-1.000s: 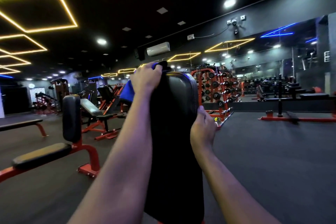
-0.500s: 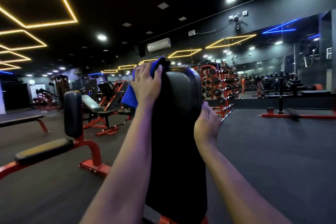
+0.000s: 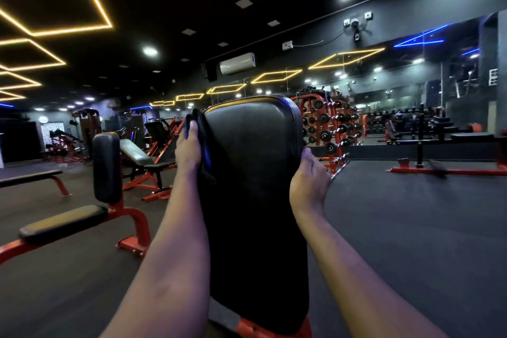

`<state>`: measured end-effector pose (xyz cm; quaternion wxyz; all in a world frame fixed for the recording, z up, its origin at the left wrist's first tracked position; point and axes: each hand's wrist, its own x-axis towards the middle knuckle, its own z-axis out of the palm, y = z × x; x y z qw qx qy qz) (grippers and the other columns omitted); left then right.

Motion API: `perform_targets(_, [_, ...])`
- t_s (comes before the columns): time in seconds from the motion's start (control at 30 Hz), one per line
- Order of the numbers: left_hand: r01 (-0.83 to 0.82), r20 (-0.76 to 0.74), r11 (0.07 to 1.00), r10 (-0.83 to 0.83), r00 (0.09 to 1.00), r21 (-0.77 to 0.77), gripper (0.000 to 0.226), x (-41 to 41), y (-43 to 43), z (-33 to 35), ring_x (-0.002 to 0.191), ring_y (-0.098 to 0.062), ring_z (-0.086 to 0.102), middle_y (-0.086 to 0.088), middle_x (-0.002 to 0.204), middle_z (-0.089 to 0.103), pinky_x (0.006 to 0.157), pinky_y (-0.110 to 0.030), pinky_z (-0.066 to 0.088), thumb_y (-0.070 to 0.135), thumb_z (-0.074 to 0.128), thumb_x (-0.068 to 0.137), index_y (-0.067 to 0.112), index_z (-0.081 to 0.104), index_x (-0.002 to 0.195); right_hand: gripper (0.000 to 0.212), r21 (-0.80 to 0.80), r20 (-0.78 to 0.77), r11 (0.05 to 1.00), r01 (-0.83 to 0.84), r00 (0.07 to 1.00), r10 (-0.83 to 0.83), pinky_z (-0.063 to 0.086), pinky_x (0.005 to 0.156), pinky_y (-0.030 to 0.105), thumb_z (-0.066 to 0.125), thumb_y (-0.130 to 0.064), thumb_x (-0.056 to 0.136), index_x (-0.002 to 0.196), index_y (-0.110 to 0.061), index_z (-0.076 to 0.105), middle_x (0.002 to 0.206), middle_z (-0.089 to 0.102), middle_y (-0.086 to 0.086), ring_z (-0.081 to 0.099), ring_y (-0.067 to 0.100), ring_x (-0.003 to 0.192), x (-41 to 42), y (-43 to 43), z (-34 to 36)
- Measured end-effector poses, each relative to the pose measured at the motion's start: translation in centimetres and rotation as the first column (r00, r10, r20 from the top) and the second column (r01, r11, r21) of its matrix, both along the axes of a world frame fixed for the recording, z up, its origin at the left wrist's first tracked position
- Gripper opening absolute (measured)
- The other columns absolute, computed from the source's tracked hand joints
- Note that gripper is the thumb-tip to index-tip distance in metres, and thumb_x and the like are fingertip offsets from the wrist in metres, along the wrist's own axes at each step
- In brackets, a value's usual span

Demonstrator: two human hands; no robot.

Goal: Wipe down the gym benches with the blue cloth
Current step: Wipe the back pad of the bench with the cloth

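Left hand (image 3: 189, 151) slid lower with blue cloth (image 3: 206, 151), right hand (image 3: 308, 182) gripping backrest (image 3: 255, 186)

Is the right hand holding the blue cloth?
No, the left hand holds the blue cloth at the left edge of the upright pad; the right hand holds the right edge bare.

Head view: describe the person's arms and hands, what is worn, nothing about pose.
The left forearm and right forearm are bare up to the frame's edge; no sleeve shows. The left hand and right hand wear no gloves, and no watch, band or ring is visible.
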<state>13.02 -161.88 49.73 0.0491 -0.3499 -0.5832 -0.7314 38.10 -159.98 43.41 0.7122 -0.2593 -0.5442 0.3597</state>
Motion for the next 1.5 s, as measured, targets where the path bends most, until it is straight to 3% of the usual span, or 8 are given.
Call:
perform_targets(0.27, [0.05,-0.121,0.974,-0.078,0.99,-0.221,0.068,-0.3,-1.9,0.7,0.128,-0.032,0.048,-0.01,0.14,0.051,0.106,-0.042,0.038,0.071,0.036,0.092,0.027,0.045,0.142,0.046,-0.005,-0.025,1.0,0.002,1.0,-0.002,0.036,0.057,0.039,0.038,-0.025,0.106,0.081,-0.002,0.069,0.071,0.064,0.021,0.048,0.022,0.055,-0.2,-0.1,0.0])
perform_targets(0.53, [0.123,-0.061,0.992,-0.121,0.991,0.033,0.038,0.2,-1.3,-4.7,0.122,-0.018,0.052,0.0,0.129,0.06,0.105,-0.035,0.038,0.043,0.046,0.098,0.027,0.059,0.129,0.048,0.0,-0.011,1.0,-0.003,1.0,0.003,0.032,0.048,0.031,0.038,-0.029,0.106,0.078,-0.002,0.066,0.059,0.053,0.011,0.04,0.008,0.049,-0.3,0.1,-0.2])
perform_targets(0.67, [0.207,0.0,0.97,-0.209,0.978,-0.131,0.069,-1.6,-1.7,-1.9,0.121,-0.021,0.054,0.005,0.131,0.059,0.104,-0.047,0.042,0.087,0.04,0.078,0.042,0.057,0.128,0.049,0.011,-0.009,0.999,-0.031,0.999,0.031,0.026,0.042,0.022,0.037,-0.028,0.107,0.073,-0.001,0.061,0.054,0.042,0.0,0.035,0.005,0.042,-0.3,0.3,-0.4])
perform_targets(0.77, [0.128,-0.159,0.988,-0.139,0.977,-0.081,0.05,0.5,-1.5,-0.4,0.11,-0.02,0.053,0.002,0.125,0.056,0.086,-0.028,0.041,0.062,0.047,0.094,0.032,0.047,0.133,0.05,0.02,-0.01,0.999,-0.028,1.0,0.028,0.025,0.042,0.022,0.037,-0.029,0.106,0.073,0.001,0.06,0.055,0.042,0.001,0.034,0.005,0.043,-0.3,0.6,-0.5])
perform_targets(1.03, [0.059,-0.082,0.998,-0.058,0.995,0.008,0.049,0.2,-2.5,-8.6,0.128,-0.022,0.051,-0.003,0.135,0.059,0.11,-0.039,0.037,0.043,0.042,0.095,0.02,0.053,0.138,0.051,0.002,0.009,1.0,0.022,1.0,-0.022,0.022,0.047,0.029,0.039,-0.028,0.105,0.055,-0.019,0.039,0.051,0.037,-0.005,0.03,0.009,0.046,-0.7,0.9,-0.6])
perform_targets(1.23, [-0.047,-0.231,0.999,0.04,0.972,-0.026,0.046,0.3,-1.5,-0.8,0.131,-0.031,0.044,-0.011,0.142,0.051,0.102,-0.033,0.031,0.038,0.032,0.105,0.022,0.038,0.148,0.05,0.012,-0.011,1.0,0.002,1.0,-0.002,0.023,0.045,0.027,0.038,-0.031,0.106,0.061,-0.01,0.048,0.054,0.039,-0.001,0.03,0.007,0.045,-0.8,1.3,-0.7])
perform_targets(1.4, [-0.062,-0.127,0.997,0.067,0.99,0.042,0.044,0.9,-1.7,-6.4,0.137,-0.025,0.039,-0.012,0.147,0.046,0.093,-0.013,0.026,0.024,0.039,0.106,0.01,0.041,0.147,0.051,-0.005,-0.02,0.999,0.033,0.999,-0.033,0.028,0.051,0.034,0.04,-0.03,0.105,0.056,-0.016,0.045,0.053,0.043,-0.002,0.035,0.014,0.049,-0.9,1.2,-0.8])
perform_targets(1.5, [-0.045,-0.112,0.999,0.042,0.993,-0.021,0.042,0.2,-2.8,-11.4,0.133,-0.024,0.046,-0.005,0.142,0.052,0.101,-0.021,0.032,0.023,0.042,0.104,0.013,0.045,0.145,0.051,-0.021,-0.024,0.999,0.037,0.999,-0.038,0.032,0.056,0.039,0.04,-0.03,0.104,0.07,0.001,0.06,0.058,0.052,0.001,0.042,0.021,0.055,-1.0,1.1,-0.6])
